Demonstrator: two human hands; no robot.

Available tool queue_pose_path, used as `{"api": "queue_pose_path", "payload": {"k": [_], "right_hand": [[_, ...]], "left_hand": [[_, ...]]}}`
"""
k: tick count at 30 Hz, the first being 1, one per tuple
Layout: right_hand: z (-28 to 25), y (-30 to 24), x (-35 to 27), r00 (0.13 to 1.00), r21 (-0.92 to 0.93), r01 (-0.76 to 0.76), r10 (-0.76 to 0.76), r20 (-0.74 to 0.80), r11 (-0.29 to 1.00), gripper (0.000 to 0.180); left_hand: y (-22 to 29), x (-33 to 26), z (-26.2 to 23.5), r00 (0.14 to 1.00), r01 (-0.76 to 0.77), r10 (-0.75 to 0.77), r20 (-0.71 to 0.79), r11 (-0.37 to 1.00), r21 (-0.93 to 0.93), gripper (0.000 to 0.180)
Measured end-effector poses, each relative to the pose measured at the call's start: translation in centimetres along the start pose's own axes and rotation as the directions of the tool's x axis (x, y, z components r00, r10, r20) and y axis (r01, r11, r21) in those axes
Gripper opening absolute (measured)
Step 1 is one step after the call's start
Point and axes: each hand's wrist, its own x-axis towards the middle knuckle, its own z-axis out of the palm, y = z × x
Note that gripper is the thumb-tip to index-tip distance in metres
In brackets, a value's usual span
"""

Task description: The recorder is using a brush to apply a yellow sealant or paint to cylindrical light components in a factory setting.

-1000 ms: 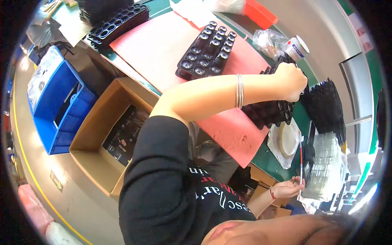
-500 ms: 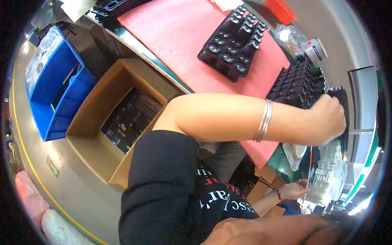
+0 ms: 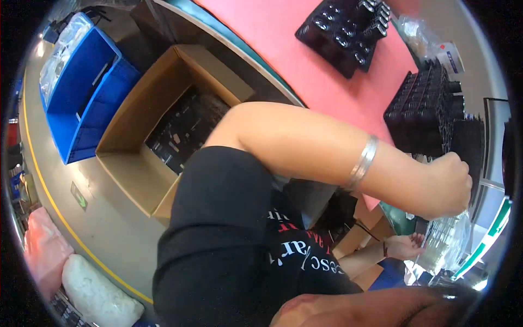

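Note:
My left hand (image 3: 448,185), on the arm with silver bangles, reaches across to the right. Its fingers are curled closed, and whatever they hold is hidden behind the knuckles. Just beyond it stands a dark upright stack (image 3: 467,144), beside piled black moulded trays (image 3: 419,106). Below that fist lies a stack of clear plastic sheets or trays (image 3: 444,242) in thin film. My right hand (image 3: 404,246), with a red cord at its wrist, is at the near side of this clear stack. Its fingers are apart and loosely bent, with nothing visible in them.
A black tray with shiny round cups (image 3: 343,35) lies on a pink mat (image 3: 283,54) over the bench. Left of the bench are an open cardboard box (image 3: 125,169) holding dark flat parts and a blue bin (image 3: 103,120). A white can (image 3: 451,57) stands behind the trays.
The view has shifted, so the bench things sit further right and the cup tray higher. My left hand is lower, nearer the clear stack. A thin red-and-white stick seen near my right hand no longer shows.

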Motion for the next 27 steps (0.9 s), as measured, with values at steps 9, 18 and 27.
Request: {"api": "queue_pose_path", "payload": {"k": [9,18,27], "right_hand": [[1.2,-1.0,-0.7,1.000,-0.029,-0.004,0.004,0.010,1.000,0.039],[0.7,-1.1,-0.9,0.999,-0.053,-0.008,0.010,0.048,0.999,0.042],[2.4,-3.4,-4.7,0.891,0.009,0.453,-0.453,0.018,0.892,0.035]], "left_hand": [[-4.5,-9.2,-3.0,0.911,0.410,-0.413,-0.018,0.897,0.167,0.026],[-6.6,-9.8,-1.9,0.865,0.447,-0.491,0.102,0.848,0.285,0.033],[-3.2,-10.4,-1.3,0.931,0.220,-0.106,-0.351,0.927,0.304,0.027]]}}
